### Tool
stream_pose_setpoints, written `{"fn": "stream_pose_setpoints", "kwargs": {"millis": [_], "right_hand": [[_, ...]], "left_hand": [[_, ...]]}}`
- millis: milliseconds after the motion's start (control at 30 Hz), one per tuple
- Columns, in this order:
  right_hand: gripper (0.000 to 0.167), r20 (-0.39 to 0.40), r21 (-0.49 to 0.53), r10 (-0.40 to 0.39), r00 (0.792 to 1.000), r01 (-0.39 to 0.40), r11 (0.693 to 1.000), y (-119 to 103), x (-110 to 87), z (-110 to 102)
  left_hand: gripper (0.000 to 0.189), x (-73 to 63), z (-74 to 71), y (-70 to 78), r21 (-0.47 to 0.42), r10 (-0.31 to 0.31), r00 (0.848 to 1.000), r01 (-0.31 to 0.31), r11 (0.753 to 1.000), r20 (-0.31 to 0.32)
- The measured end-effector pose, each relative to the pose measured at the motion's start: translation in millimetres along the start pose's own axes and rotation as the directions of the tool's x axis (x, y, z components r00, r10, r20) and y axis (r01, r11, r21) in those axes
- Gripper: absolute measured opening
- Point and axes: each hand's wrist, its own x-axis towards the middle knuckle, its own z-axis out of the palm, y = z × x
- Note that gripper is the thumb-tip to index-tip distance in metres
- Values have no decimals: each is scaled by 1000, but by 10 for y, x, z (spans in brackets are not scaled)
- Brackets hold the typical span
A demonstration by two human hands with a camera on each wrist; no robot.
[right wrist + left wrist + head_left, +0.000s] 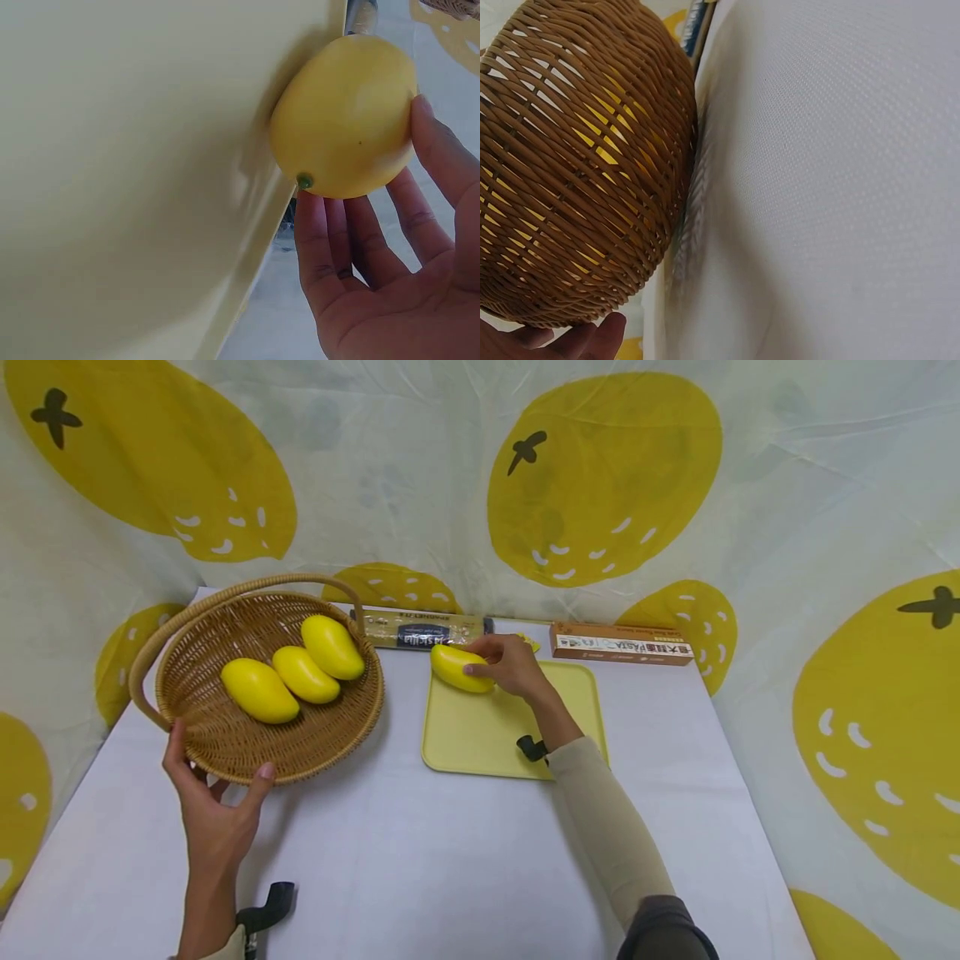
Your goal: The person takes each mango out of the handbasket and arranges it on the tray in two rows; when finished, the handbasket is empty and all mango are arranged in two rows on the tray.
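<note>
Backdrop: we see a pale cloth (420, 485) printed with large yellow fruit, hanging behind a white-covered table (450, 860).
Held mango: smooth, bright yellow, plump and slightly curved; from the right wrist we make out a green nub at one end and a tiny dark speck.
Its place: the held mango (454, 669) is at the far left corner of the pale yellow tray (465, 750), overlapping its edge; we cannot tell whether it touches the tray.
Right hand: the right hand (516, 667) has its thumb and fingers clamped on the held mango from opposite sides.
Left hand: the left hand (217, 818) grips the near-left side of the wicker basket (225, 747), thumb and index finger spread wide along the rim.
Basket fruit: three yellow mangoes (305, 675) lie in a slanting row; through the weave, the left wrist view gives us only yellow patches.
Hard to see: the left fingertips are partly behind the basket; we cannot tell whether its base meets the table.
Behind the tray: a clear pasta packet (420, 631) and a brown pasta box (622, 645) lie against the cloth; a small yellow item (529, 642) is mostly blocked by the right hand.
In the way: the right sleeve (611, 818) crosses the tray's near right corner.
</note>
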Motion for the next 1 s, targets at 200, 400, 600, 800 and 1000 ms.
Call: {"fn": "stream_pose_setpoints", "kwargs": {"millis": [200,400,600,800,1000], "right_hand": [[32,29,-35,26,999,-25,999,-28,44,-19],[34,88,-8,28,996,-28,1000,-71,69,-84],[35,133,-3,41,990,-41,999,-92,88,-116],[34,169,-52,37,985,-29,998,-122,137,-135],[28,90,-71,58,994,-51,996,-116,180,-102]], "left_hand": [[113,1,-4,0,5,3,1000,-3,1000,-3],[112,-3,-4,6,9,-3,1000,3,1000,-6],[112,-1,-4,4,17,-18,1000,18,1000,-1],[112,2,-4,-14,18,-22,1000,22,1000,-10],[112,1,-3,-26,16,-9,1000,10,1000,-9]]}}
